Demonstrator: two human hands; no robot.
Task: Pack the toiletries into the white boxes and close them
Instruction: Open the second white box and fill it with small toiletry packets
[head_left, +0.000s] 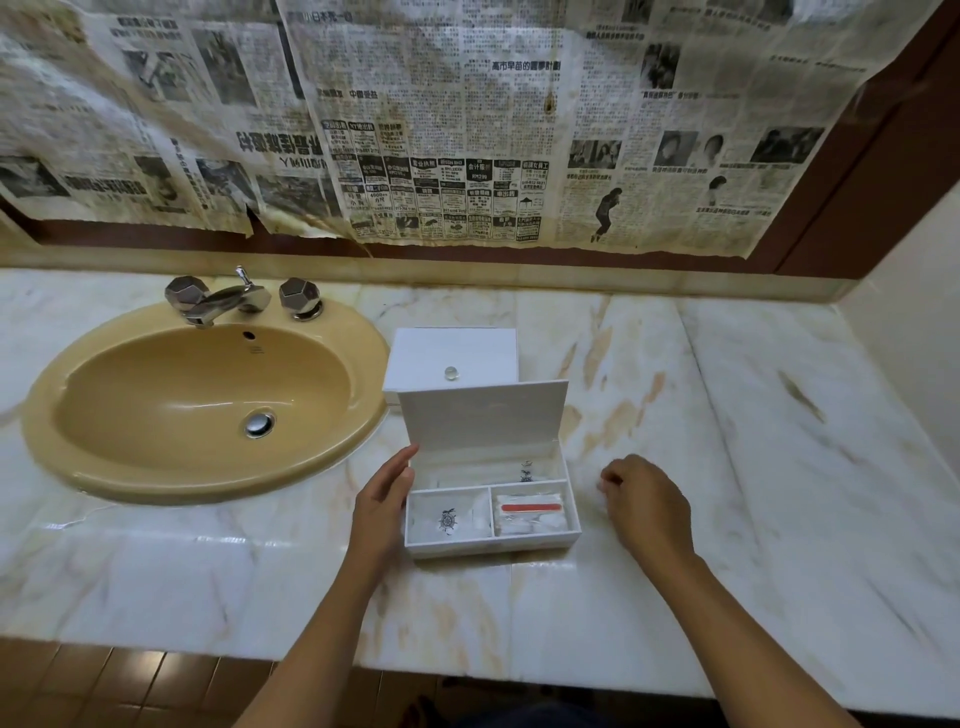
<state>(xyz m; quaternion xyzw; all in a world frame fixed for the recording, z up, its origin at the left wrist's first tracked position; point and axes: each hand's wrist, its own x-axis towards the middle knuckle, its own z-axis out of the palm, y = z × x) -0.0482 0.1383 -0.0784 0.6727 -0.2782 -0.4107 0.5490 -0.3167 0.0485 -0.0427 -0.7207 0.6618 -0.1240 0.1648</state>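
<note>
White box (491, 514) looked light and rigid; our left hand (384, 499) steadied its left wall with fingers straight, while our right hand (647, 501) hung loosely curled, holding nothing we could see.

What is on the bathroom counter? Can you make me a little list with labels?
open box: white open box, lid up, toiletry packets in its compartments
closed box: closed box behind it, small knob on top
left hand: left hand touches the open box's left side
right hand: right hand loosely curled, holds nothing, apart from the box
sink: yellow sink on the left
</note>
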